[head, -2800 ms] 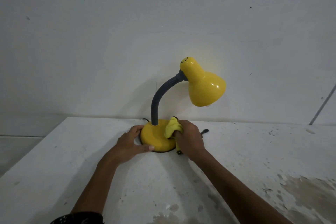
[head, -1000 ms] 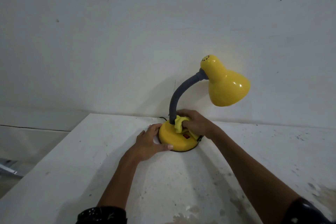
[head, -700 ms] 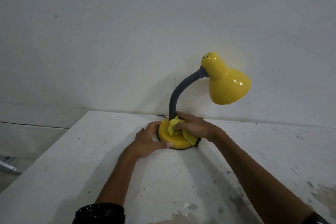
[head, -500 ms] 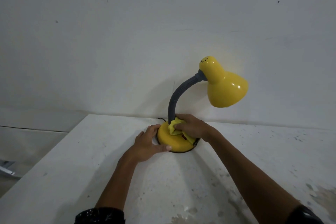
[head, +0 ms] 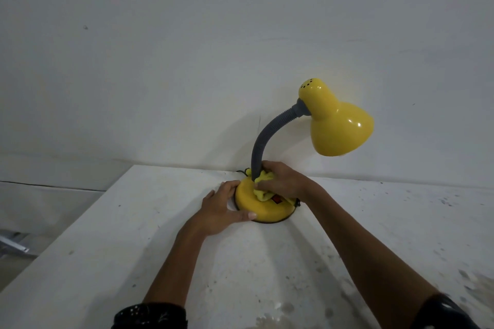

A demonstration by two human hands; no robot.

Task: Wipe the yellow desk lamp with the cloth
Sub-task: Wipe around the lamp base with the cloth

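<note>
The yellow desk lamp point(head: 337, 125) is standing on the white, stained surface point(head: 112, 243), close to the wall point(head: 187, 61), and both hands are working at its round base point(head: 256, 208). The right hand point(head: 283, 180) is curling its fingers shut around a bunched yellow cloth point(head: 263, 185), pressing it onto the top of the base right where the grey flexible neck point(head: 263, 139) is rising; part of the cloth is peeking out on the far side of the neck. Just beneath this hand's palm a small red switch point(head: 276, 199) is showing on the base. The left hand point(head: 220, 209) is lying spread and flat on the surface, gripping nothing, its thumb and fingers bracing the base's left rim. The shade is hanging above and to the right of the right hand, tilting downward. Dark sleeves point(head: 149, 316) are covering both upper forearms.
</note>
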